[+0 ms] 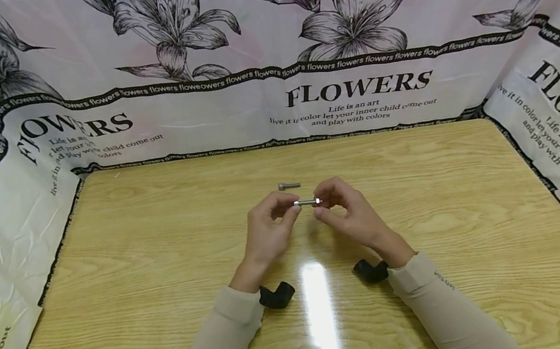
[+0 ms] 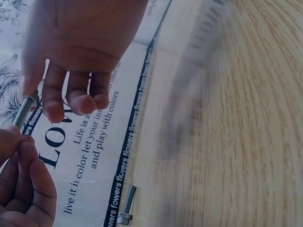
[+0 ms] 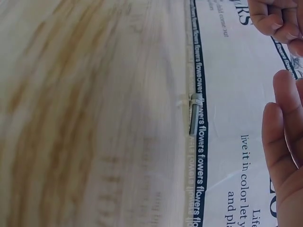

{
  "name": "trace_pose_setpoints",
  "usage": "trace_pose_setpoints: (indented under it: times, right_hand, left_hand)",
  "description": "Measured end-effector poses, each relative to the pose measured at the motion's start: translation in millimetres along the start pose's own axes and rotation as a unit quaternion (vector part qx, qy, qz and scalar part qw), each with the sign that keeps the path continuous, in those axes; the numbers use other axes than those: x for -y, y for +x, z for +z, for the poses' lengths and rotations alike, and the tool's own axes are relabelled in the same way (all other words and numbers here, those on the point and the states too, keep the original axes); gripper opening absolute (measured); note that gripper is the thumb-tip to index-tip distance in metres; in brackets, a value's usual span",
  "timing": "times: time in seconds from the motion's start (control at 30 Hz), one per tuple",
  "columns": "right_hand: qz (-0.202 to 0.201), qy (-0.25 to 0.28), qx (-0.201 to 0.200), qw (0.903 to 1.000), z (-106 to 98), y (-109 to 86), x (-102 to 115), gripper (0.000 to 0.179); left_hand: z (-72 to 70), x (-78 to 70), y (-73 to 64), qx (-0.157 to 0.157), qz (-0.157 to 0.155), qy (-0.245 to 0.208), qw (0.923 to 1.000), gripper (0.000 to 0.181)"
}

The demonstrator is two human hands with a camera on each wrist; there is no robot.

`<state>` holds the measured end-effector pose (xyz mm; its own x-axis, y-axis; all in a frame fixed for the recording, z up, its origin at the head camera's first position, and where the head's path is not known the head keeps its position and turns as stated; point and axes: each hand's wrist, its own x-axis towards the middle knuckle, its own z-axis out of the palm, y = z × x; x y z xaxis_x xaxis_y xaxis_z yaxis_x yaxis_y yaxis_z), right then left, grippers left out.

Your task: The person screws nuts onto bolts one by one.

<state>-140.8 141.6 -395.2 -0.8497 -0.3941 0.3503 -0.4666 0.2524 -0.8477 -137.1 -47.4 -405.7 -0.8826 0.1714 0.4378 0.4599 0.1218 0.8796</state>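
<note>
Close over the table, a metal bolt (image 1: 307, 202) lies level between the two hands. My left hand (image 1: 266, 226) pinches its left end between thumb and fingers. At its right end sits a nut (image 2: 34, 97), with my right hand (image 1: 349, 212) pinching there, thumb against it in the left wrist view. The threaded shank shows between the fingertips. In the right wrist view, both the left hand (image 3: 279, 21) and the right hand (image 3: 289, 146) appear partly, the held bolt out of frame.
A second bolt (image 1: 289, 185) lies on the wooden table (image 1: 159, 250) just beyond the hands, its head to the left. Black curved pieces (image 1: 277, 296) stick out at both sleeve cuffs. A flower-printed sheet (image 1: 215, 117) hangs round the table's back and sides.
</note>
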Motion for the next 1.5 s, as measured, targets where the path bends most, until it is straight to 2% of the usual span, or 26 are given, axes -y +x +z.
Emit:
trace_pose_setpoints:
  times: [0.1, 0.17, 0.33, 0.43, 0.5, 0.6, 0.77, 0.83, 1.03, 1.13, 1.3, 1.5]
  right_hand:
    - [-0.008, 0.004, 0.001, 1.0, 0.4, 0.9, -1.4, 0.013]
    - [-0.006, 0.0, 0.002, 1.0, 0.8, 1.7, -2.4, 0.005]
    - [0.01, -0.013, 0.006, 0.9999, 0.9, 2.2, -3.8, 0.019]
    - [0.02, -0.015, 0.006, 0.9997, 0.2, 1.3, -3.1, 0.009]
    - [0.022, -0.014, 0.004, 0.9997, -0.4, 1.0, -2.1, 0.012]
    - [0.014, -0.009, 0.004, 0.9998, -0.6, 0.7, -1.4, 0.024]
    - [-0.006, 0.01, 0.003, 0.9999, 0.6, 1.4, -1.5, 0.015]
    - [-0.004, 0.0, 0.001, 1.0, 0.9, 2.1, -1.2, 0.006]
    - [0.01, -0.037, -0.003, 0.9993, 0.1, 3.0, -0.3, 0.015]
    - [0.019, -0.023, 0.001, 0.9996, -0.7, 2.3, 0.4, 0.008]
    - [0.01, 0.001, 0.002, 1.0, -0.8, 1.2, 0.1, 0.026]
    - [-0.001, 0.018, 0.004, 0.9998, 0.1, 1.4, -3.1, 0.015]
  left_hand:
    - [-1.5, -10.6, 0.5, 0.003, 0.003, -0.002, 1.0, 0.011]
    - [-0.3, -4.2, 0.3, 0.002, -0.003, -0.005, 1.0, 0.011]
    - [2.3, 18.8, -0.6, 0.002, -0.018, -0.008, 0.9998, 0.011]
    - [1.8, 23.4, -0.5, 0.0, -0.004, -0.007, 1.0, 0.011]
    - [1.5, 24.7, 0.1, 0.0, 0.005, -0.006, 1.0, 0.01]
    - [1.2, 24.4, 0.4, 0.0, 0.003, -0.001, 1.0, 0.011]
    - [2.4, 23.3, 0.4, 0.0, -0.011, 0.004, 0.9999, 0.012]
    - [2.8, 22.9, 0.3, 0.0, -0.013, 0.002, 0.9999, 0.012]
    - [2.9, 21.8, -0.1, 0.001, -0.009, -0.002, 1.0, 0.011]
    - [2.4, 21.8, 0.2, -0.001, -0.009, 0.002, 1.0, 0.012]
    - [1.5, 21.9, 0.6, -0.002, -0.008, 0.008, 0.9999, 0.011]
    - [1.8, 21.5, 0.4, -0.003, -0.011, 0.005, 0.9999, 0.011]
